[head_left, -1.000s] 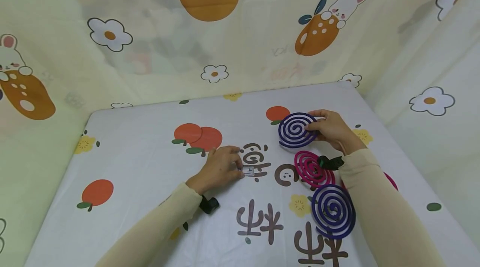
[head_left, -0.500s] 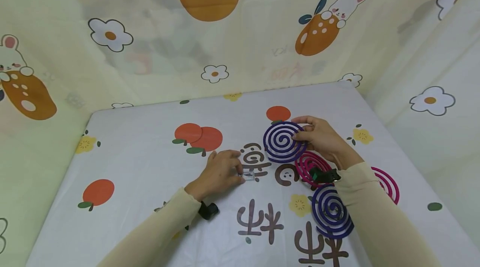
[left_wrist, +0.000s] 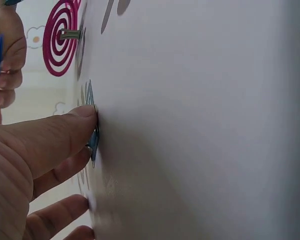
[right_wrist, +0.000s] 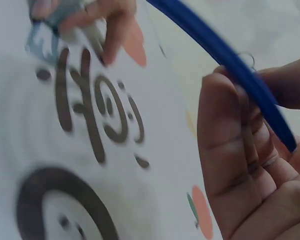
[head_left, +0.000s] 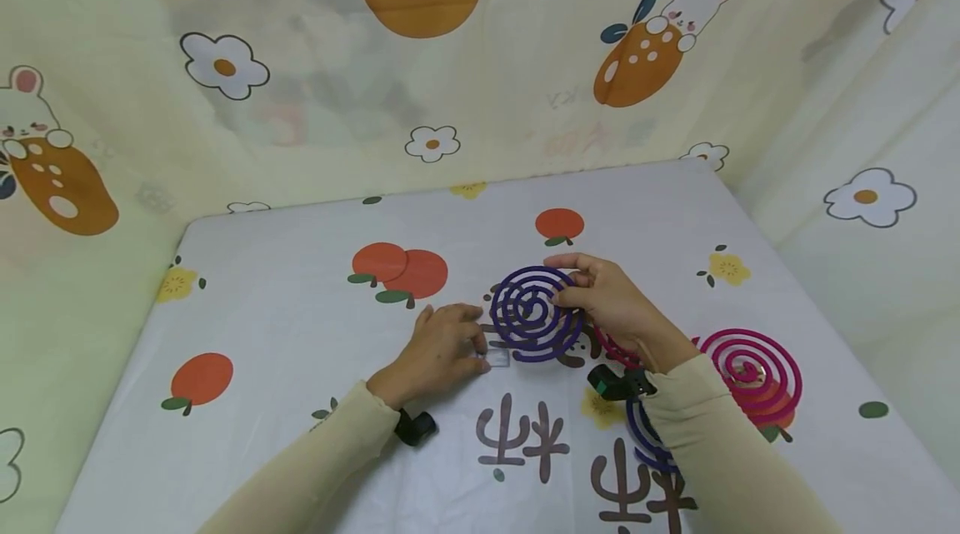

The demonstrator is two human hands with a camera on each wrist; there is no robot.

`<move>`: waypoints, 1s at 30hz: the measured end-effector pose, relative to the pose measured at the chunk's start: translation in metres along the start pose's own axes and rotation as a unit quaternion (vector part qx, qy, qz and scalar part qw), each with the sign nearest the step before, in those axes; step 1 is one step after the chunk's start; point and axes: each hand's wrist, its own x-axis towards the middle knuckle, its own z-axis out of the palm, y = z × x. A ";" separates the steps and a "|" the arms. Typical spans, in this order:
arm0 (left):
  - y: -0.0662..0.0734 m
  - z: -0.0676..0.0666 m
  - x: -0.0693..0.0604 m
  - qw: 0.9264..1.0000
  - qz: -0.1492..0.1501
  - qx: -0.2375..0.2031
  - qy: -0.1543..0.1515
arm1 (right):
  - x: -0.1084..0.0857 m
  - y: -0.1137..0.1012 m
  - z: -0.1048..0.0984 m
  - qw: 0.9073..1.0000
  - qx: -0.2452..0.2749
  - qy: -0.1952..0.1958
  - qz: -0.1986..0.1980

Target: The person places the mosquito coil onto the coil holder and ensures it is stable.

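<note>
My right hand (head_left: 615, 305) pinches a dark blue mosquito coil (head_left: 534, 309) between thumb and fingers near its right rim. The coil is raised above the table; in the right wrist view its blue edge (right_wrist: 230, 60) crosses between thumb and fingers. Low on the cloth, my left hand (head_left: 438, 351) holds a small, thin metal coil stand (head_left: 497, 357). Thumb and a finger pinch that metal piece (left_wrist: 92, 142) in the left wrist view, close against the table. The blue coil hangs just above and to the right of the left fingertips.
A pink coil (head_left: 617, 351) is mostly hidden beneath the right hand; the left wrist view shows a pink coil (left_wrist: 60, 37) with a metal stand at its centre. Another pink coil (head_left: 750, 371) lies right of the forearm. A second blue coil (head_left: 647, 438) is partly covered by the sleeve.
My right hand has carried the blue coil left and nearer, from the back right toward the left hand. The left hand and its metal piece have shifted only slightly toward me.
</note>
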 end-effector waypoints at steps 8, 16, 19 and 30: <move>0.001 0.002 -0.005 1.000 0.014 0.007 0.004 | -0.002 0.013 0.029 0.999 0.037 -0.021 0.004; -0.002 0.001 -0.014 1.000 0.022 -0.001 0.000 | -0.002 0.027 0.043 0.996 0.090 -0.004 0.010; -0.005 -0.001 -0.018 1.000 0.024 -0.004 -0.006 | -0.001 0.032 0.047 0.995 0.100 -0.003 0.002; -0.008 -0.006 -0.053 0.996 0.037 0.060 -0.064 | 0.002 0.050 0.060 0.990 0.143 0.012 0.001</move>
